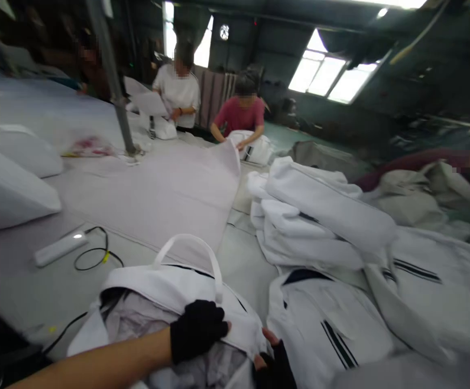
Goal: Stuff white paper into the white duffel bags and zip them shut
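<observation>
A white bag (178, 289) with a looped handle lies before me, its opening toward me and crumpled pale grey fabric (137, 316) inside. My left hand (198, 330), in a black fingerless glove, is closed over the edge of the opening below the handle. At the bag's right end, my right hand (273, 359), gloved the same way, grips the edge between thumb and finger; part of it is cut off by the frame. Beside it on the right rests another white bag (340, 319) with dark stripes.
Folded white bags (324, 205) are stacked to the right, with a striped bag (433, 281) beyond. A white power bank (61, 248) with a black cable lies left. Pale cloth (149, 189) covers the table around a metal post (115, 81). Co-workers (243, 111) handle fabric across the table.
</observation>
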{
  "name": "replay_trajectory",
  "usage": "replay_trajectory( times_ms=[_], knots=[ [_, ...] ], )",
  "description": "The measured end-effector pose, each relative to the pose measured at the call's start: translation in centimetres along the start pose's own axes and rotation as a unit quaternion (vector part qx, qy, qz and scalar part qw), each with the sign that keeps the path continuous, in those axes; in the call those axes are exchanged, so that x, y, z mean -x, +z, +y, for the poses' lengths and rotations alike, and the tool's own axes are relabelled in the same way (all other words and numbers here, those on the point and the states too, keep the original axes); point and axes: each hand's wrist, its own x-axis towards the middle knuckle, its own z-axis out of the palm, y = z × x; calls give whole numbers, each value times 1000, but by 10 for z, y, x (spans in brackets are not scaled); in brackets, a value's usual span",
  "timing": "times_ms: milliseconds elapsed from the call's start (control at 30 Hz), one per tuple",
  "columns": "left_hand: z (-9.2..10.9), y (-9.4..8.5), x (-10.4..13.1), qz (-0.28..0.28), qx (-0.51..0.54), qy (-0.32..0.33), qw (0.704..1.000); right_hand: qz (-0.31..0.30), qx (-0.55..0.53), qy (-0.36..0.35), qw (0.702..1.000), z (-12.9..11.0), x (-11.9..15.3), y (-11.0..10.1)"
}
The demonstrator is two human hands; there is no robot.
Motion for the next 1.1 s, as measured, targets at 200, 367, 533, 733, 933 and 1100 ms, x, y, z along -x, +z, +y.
replay_trajectory(
  times_ms=[200, 367, 533, 733, 933, 1100],
  knots=[
    [-3, -10, 12, 31, 6, 43, 999, 10, 41, -47, 998, -21, 25, 14],
    [-5, 1, 6, 21, 10, 26, 999, -23, 181, -150, 972, -38, 11, 45],
    [-13, 3, 8, 24, 47, -46, 998, -11, 123, -197, 972, -31, 12, 16],
    [-50, -40, 9, 27, -30, -31, 999, 0, 297, -435, 850, -28, 34, -7],
    [-79, -47, 23, -70, -38, -24, 997, 33, 347, -537, 768, -29, 27, 46],
    [-72, -51, 21, -128, 34, -70, 989, 159, 367, -461, 792, -27, 1, 75]
  ],
)
